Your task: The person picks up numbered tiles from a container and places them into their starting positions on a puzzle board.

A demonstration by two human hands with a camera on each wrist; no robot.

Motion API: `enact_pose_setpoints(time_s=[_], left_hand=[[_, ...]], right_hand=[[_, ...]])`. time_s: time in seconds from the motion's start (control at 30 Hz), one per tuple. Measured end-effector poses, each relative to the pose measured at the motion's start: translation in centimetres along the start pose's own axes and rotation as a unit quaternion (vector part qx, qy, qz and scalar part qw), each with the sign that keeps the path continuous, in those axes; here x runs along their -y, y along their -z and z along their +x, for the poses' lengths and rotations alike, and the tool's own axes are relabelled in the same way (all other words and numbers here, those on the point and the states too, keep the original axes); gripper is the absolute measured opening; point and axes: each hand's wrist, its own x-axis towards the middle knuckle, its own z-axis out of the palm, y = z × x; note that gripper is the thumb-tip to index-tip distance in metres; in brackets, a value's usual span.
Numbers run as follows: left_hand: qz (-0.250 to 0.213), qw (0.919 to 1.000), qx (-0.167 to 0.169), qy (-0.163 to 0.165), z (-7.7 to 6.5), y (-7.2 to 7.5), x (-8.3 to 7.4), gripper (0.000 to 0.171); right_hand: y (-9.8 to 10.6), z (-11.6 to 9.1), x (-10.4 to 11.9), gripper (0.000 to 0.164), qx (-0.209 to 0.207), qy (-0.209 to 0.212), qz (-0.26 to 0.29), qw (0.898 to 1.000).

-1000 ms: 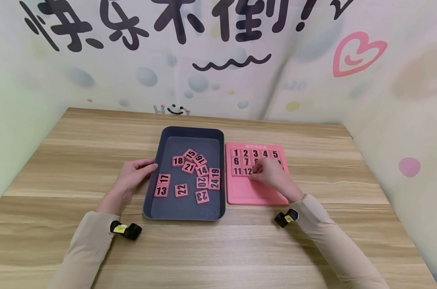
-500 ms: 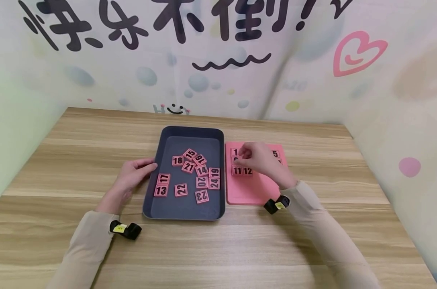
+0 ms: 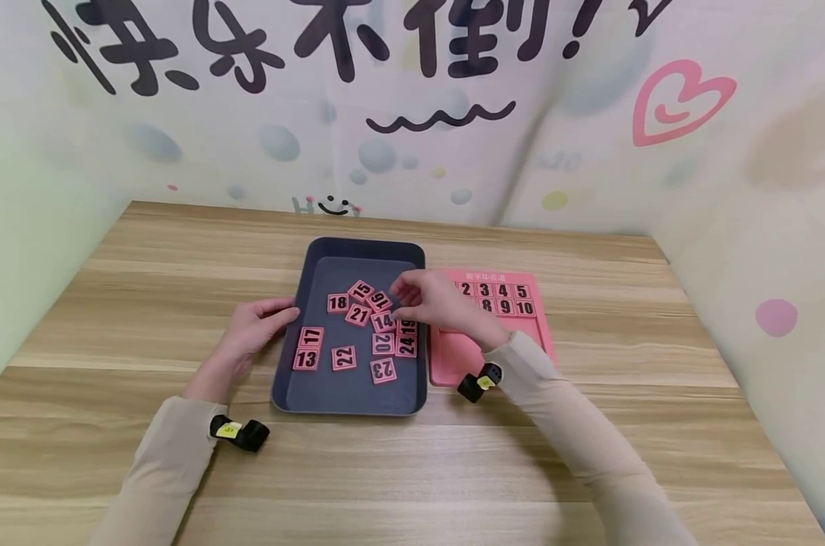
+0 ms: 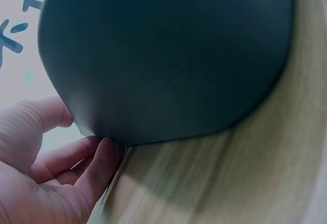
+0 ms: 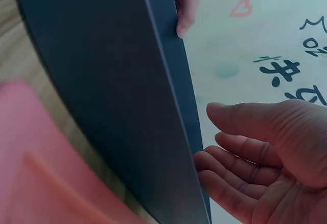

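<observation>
The dark grey tray [image 3: 347, 398] holds several loose pink number tiles, among them the 22 tile [image 3: 343, 358] and the 14 tile [image 3: 383, 322]. My left hand [image 3: 245, 337] grips the tray's left wall, its thumb at the rim; the left wrist view shows those fingers against the wall. Above the tray's right rim hovers my right hand [image 3: 436, 299], thumb and bent fingers apart, nothing between them. It is close to the 14 and 19 tiles and partly covers the 19 tile [image 3: 406, 329]. Right of the tray lies the pink number board [image 3: 453, 356], its left tiles partly hidden by my hand.
On the board, tiles such as the 5 tile [image 3: 521, 291] and the 10 tile [image 3: 525, 307] sit in rows. Everything rests on a wooden table [image 3: 358, 478]. A printed wall cloth [image 3: 249, 174] stands behind the table's back edge.
My right hand has left the board and moved left, over the tray's right rim. The board's 3, 4, 8, 9 and 10 tiles show again. The left hand stays at the tray.
</observation>
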Motion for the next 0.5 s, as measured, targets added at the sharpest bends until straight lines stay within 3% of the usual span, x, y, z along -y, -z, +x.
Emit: enact_pose_setpoints(time_s=[0.5], left_hand=[[0.002,1.0000,-0.001,0.009,0.0,0.1,-0.1,0.048]], right_hand=[[-2.5,1.2,1.1,0.029,0.025,0.046,0.016,0.999]])
